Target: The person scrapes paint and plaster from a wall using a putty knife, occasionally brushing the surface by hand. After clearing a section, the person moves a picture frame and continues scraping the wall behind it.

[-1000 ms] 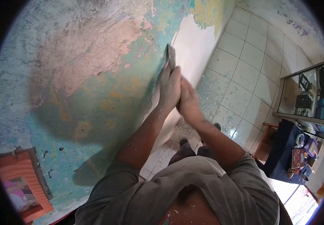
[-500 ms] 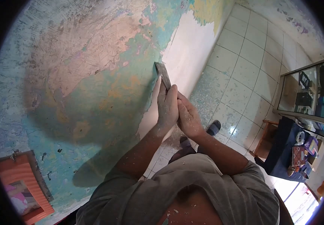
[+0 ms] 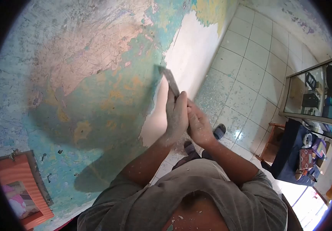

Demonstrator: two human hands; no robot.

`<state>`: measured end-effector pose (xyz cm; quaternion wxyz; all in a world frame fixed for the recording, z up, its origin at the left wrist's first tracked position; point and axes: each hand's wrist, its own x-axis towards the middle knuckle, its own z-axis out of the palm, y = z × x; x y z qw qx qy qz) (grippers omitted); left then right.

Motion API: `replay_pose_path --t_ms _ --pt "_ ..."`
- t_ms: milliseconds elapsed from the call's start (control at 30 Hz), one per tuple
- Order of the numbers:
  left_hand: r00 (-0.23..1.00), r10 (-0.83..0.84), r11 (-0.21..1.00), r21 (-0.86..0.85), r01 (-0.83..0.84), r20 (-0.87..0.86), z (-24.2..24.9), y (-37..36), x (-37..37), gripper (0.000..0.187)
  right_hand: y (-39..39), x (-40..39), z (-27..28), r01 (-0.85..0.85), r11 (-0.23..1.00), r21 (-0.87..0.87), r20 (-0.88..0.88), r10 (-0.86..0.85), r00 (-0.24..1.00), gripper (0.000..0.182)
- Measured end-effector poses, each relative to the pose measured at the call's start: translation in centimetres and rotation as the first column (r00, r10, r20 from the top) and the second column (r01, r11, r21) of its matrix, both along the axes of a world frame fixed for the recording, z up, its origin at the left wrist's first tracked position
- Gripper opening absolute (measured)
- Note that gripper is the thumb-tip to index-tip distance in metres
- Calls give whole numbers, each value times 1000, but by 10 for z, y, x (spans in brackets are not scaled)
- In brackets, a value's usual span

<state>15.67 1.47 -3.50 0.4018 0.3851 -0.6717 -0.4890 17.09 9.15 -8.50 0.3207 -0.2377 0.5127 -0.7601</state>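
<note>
Both of my hands are wrapped round a metal scraper (image 3: 171,81), one beside the other. My left hand (image 3: 178,117) lies along its blade side, with fingers pointing up the tool. Closed close against it on the right is my right hand (image 3: 200,127), partly hiding the handle. The scraper's tip is near the edge where peeling green paint on the wall (image 3: 116,104) meets a bare white patch (image 3: 193,42). Whether the tip touches the wall cannot be made out. Pale flecks dot both hands and forearms.
Tiled floor (image 3: 246,77) with paint chips runs along the wall's right. An orange picture frame (image 3: 39,200) hangs at the lower left. At the right stand a glass cabinet (image 3: 312,92) and a dark-covered table (image 3: 289,154) with several items. Sandalled feet (image 3: 219,131) show below.
Both hands and the scraper's handle end have shifted slightly down and right. The blade is tilted a little more, and its tip has moved only slightly.
</note>
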Motion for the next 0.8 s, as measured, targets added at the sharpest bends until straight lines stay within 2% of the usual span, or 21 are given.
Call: replay_pose_path --t_ms 100,133,167,233,267,300,333,367,400,433,467,500,533,567,633,667,700,733,767,800 --pt "937 -338 937 125 326 85 5 -44 13 41 -21 -34 35 -76 992 99 -18 79 997 49" --pt "949 -316 943 110 315 -10 9 -45 -2 32 -30 -43 38 -72 987 147 49 65 997 49" --pt "949 -316 943 109 315 -9 14 -41 -4 32 -26 -45 45 -72 987 146 49 65 997 49" --pt "941 -331 939 126 321 67 20 -35 -11 34 -15 -56 62 -190 947 260 287 112 951 49" --pt "958 -286 950 140 281 19 19 -25 -6 30 -10 -46 39 -74 989 127 76 65 995 50" --pt "958 -285 950 138 280 20 14 -21 3 30 -8 -30 18 -75 989 126 77 66 995 50" --pt "954 -299 950 101 297 9 3 -20 15 34 -6 -14 -1 34 999 18 -139 -31 990 51" --pt "949 -316 947 62 316 -3 -5 -20 23 40 -7 -10 -4 121 986 -112 -338 -152 929 52" --pt "942 -336 941 24 336 -15 -12 -23 28 47 -11 -15 -9 146 989 -34 -429 -146 892 54" --pt "939 -310 921 291 258 149 15 -32 16 60 -16 -22 -1 144 989 -26 -425 -142 894 54" --pt "930 -359 915 226 333 83 15 -39 11 60 -21 -31 14 37 998 55 -192 -26 981 55" --pt "909 -416 902 134 411 9 16 -50 -2 60 -32 -44 23 -76 993 94 43 73 996 56" --pt "917 -391 907 203 370 77 18 -55 -15 50 -38 -50 26 -43 998 44 120 38 992 58" --pt "916 -394 906 200 373 73 19 -50 -16 50 -34 -53 31 -40 998 43 115 35 993 58" --pt "916 -400 896 230 380 43 24 -34 -12 58 -15 -52 44 -38 988 151 30 34 999 52" --pt "935 -354 935 -5 355 7 21 -23 -3 65 -5 -41 44 -24 996 83 -36 27 999 52" --pt "925 -379 923 67 379 -15 25 -12 15 64 -1 -33 42 -25 996 81 -37 28 999 52" --pt "924 -382 922 63 382 -16 23 -22 14 64 0 -27 40 -30 993 110 -72 38 997 52" --pt "911 -413 901 151 407 10 18 -38 10 62 -2 -24 40 -30 989 142 -106 45 993 51" --pt "897 -441 873 248 419 37 10 -52 8 60 -17 -36 38 -74 991 110 -66 82 994 50"
